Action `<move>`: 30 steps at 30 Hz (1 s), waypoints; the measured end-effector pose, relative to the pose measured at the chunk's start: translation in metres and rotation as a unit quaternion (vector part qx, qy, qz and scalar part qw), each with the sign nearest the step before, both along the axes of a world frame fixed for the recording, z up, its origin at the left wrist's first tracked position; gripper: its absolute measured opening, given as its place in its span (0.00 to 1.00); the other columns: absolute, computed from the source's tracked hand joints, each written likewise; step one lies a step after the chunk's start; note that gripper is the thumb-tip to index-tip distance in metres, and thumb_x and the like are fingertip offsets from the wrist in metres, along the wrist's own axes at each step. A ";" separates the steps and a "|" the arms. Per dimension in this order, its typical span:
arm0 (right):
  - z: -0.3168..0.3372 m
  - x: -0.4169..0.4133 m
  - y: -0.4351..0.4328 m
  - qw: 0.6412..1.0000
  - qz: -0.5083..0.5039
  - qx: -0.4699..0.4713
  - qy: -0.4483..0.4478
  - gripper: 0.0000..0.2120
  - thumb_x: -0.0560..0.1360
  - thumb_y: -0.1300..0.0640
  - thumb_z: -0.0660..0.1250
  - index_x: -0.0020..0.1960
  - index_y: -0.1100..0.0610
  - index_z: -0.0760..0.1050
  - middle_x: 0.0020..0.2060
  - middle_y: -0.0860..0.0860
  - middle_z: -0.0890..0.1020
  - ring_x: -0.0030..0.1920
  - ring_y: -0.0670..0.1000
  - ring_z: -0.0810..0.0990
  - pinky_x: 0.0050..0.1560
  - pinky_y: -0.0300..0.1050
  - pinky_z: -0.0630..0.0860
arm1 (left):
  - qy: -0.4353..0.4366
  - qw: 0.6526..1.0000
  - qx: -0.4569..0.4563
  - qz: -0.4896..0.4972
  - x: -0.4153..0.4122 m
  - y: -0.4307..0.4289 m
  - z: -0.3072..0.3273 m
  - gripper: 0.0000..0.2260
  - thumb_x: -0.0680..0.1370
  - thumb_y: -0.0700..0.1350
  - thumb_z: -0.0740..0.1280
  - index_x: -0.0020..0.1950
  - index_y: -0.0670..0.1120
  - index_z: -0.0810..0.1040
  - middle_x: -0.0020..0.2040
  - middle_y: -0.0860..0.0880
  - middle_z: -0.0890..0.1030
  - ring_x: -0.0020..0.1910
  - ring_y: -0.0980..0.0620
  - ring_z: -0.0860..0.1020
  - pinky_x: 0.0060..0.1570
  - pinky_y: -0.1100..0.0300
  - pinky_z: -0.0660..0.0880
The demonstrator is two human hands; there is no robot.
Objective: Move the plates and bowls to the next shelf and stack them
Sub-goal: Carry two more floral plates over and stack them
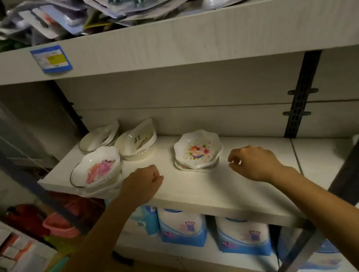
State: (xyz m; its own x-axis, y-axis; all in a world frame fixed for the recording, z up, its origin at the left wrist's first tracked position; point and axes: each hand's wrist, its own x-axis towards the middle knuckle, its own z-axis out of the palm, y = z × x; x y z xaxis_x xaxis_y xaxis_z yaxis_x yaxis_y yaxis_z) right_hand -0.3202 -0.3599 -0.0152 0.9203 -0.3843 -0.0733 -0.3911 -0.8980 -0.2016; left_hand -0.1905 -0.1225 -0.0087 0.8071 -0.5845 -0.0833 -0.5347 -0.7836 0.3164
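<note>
My left hand [142, 184] is fisted empty, right hand [254, 162] loosely curled empty, over white shelf [206, 194]; stacked white scalloped floral plates [198, 151] just beyond, between them, pink-flowered white bowls [97, 170] left of left hand.

Pale shelf board [206, 190]: matt, faint wood-grain laminate look. White scalloped floral bowls [198, 150]: smooth, glossy; ceramic or plastic unclear. Black slotted upright [299, 102]: matt metal. Blue-white soft packs [240, 232]: shiny plastic film.

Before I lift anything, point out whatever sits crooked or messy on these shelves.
Three lots of bowls at the left end sit tilted: the pink-flower bowl near the front edge, with the brown-print bowl and the dark-rimmed bowls behind it. Blister packs lie heaped on the upper shelf.
</note>
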 end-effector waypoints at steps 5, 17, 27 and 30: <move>-0.012 0.036 -0.005 0.997 -0.070 0.016 0.025 0.16 0.79 0.47 0.54 0.57 0.52 0.76 0.54 0.53 0.80 0.46 0.53 0.76 0.45 0.45 0.73 | 0.015 1.000 0.021 -0.017 0.042 -0.010 -0.007 0.12 0.79 0.49 0.59 0.54 0.42 0.75 0.51 0.43 0.81 0.51 0.46 0.78 0.55 0.55 0.73; -0.040 0.105 0.000 0.966 -0.242 0.043 0.086 0.26 0.78 0.39 0.51 0.57 0.58 0.75 0.50 0.55 0.80 0.42 0.53 0.73 0.43 0.43 0.68 | 0.037 0.993 0.034 -0.110 0.117 -0.026 -0.024 0.12 0.80 0.49 0.58 0.51 0.42 0.76 0.44 0.46 0.78 0.44 0.49 0.76 0.47 0.56 0.72; -0.048 0.128 0.014 0.938 -0.316 0.051 0.132 0.15 0.76 0.53 0.58 0.58 0.57 0.74 0.44 0.52 0.75 0.50 0.53 0.77 0.46 0.42 0.69 | 0.056 0.983 0.050 -0.166 0.147 -0.027 -0.034 0.14 0.79 0.50 0.58 0.52 0.41 0.76 0.48 0.43 0.82 0.48 0.46 0.79 0.43 0.57 0.72; -0.047 0.129 0.012 0.936 -0.326 0.047 0.126 0.14 0.76 0.54 0.57 0.57 0.57 0.75 0.47 0.53 0.78 0.50 0.53 0.78 0.46 0.42 0.69 | 0.057 0.982 0.054 -0.173 0.152 -0.029 -0.037 0.14 0.79 0.50 0.58 0.52 0.41 0.76 0.48 0.43 0.82 0.47 0.46 0.79 0.39 0.60 0.71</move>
